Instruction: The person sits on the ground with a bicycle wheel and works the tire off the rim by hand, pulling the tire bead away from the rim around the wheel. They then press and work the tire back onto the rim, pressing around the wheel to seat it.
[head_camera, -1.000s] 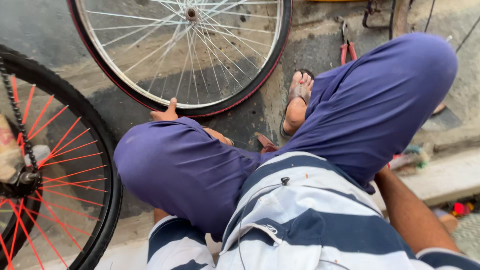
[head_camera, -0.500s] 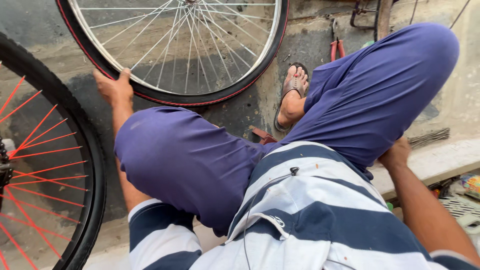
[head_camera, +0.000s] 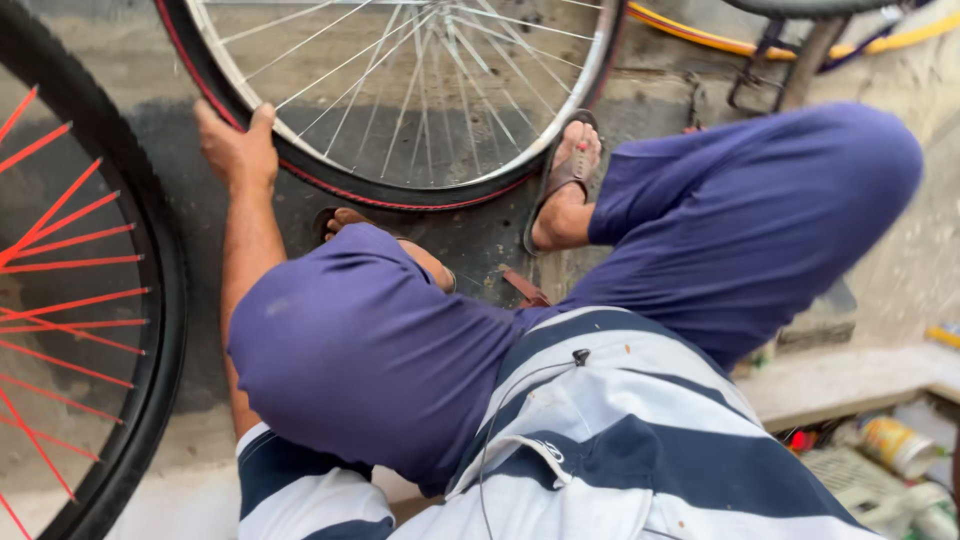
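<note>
On the near rim of the silver-spoked wheel (head_camera: 400, 100): my left hand (head_camera: 235, 145) grips the black tyre at its lower-left arc. Fingers are curled over the tread, close together, thumb hooked up on the inner side toward the spokes. Palm is pressed against the rubber, so the wheel sits directly under and in front of the fingers, in contact.

Right hand: out of frame, so I can't tell how its fingers stand.

Count:
- Wheels: two fully readable. The silver-spoked one with a red stripe along the tyre wall, and a second wheel with red spokes (head_camera: 70, 300) to the left of it, well apart from my hand. A third tyre edge shows at the top right beyond the silver-spoked wheel, too cropped to read.
- Feet in brown sandals: two. Right foot (head_camera: 565, 185) touches the lower-right edge of the silver-spoked wheel; left foot (head_camera: 350, 225) is just below that wheel, mostly hidden by my knee.
- Knees in blue trousers: two, both nearer to me than the silver-spoked wheel.

Left forearm runs from the wheel back past my left knee (head_camera: 350, 360). Yellow hose (head_camera: 700, 35) lies to the right of the silver-spoked wheel, at its top edge. Striped navy-and-white shirt (head_camera: 620, 450) fills the bottom, farthest from the wheel. Small clutter at the bottom right, too blurred to identify.
</note>
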